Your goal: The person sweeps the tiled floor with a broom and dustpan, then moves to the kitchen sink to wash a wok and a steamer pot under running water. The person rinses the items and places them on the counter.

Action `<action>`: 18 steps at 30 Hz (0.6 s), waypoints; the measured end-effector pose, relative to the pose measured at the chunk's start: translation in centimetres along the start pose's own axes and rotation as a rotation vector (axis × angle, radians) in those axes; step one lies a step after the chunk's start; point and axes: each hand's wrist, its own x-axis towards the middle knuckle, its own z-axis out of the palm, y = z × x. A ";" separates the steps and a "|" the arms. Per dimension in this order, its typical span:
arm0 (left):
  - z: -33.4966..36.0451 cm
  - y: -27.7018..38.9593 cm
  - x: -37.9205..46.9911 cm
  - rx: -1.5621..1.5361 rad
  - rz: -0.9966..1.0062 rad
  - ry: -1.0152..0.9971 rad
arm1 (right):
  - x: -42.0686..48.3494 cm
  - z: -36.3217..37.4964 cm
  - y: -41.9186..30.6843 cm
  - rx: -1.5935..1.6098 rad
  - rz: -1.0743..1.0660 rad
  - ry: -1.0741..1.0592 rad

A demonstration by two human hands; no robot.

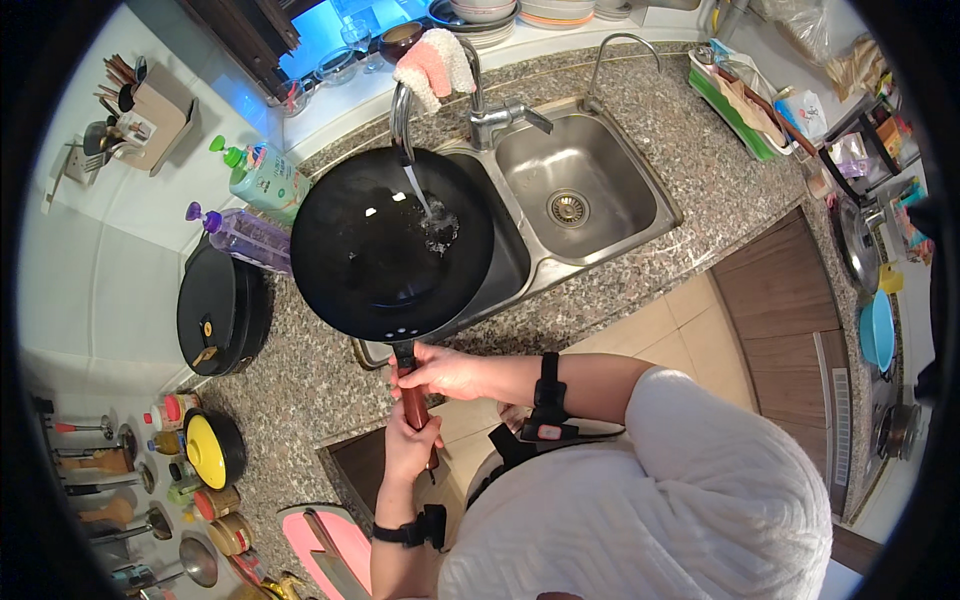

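Note:
A large black wok (360,247) lies tilted over the left basin of the double sink, its reddish-brown wooden handle (416,409) pointing down in the picture. From the curved metal faucet (400,124) a stream of water falls into the wok and splashes on its inner surface; shallow water seems to lie inside. My right hand (442,371) grips the handle close to the wok. My left hand (412,444) is wrapped around the handle farther back, towards its end. A pink and white cloth (435,69) hangs over the faucet. The wok hides most of the left basin.
The right basin (574,187) adjoins the wok's basin. Purple (247,236) and green-topped (262,180) pump bottles stand close to the wok's left rim, by a black lidded appliance (217,307). A knife (334,562) rests on a pink cutting board (300,525). Bowls and plates (480,19) line the sill.

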 end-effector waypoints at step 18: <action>3.1 -1.7 1.8 -0.157 -0.057 -0.039 | -3.6 -4.7 -8.1 -0.915 0.377 -0.039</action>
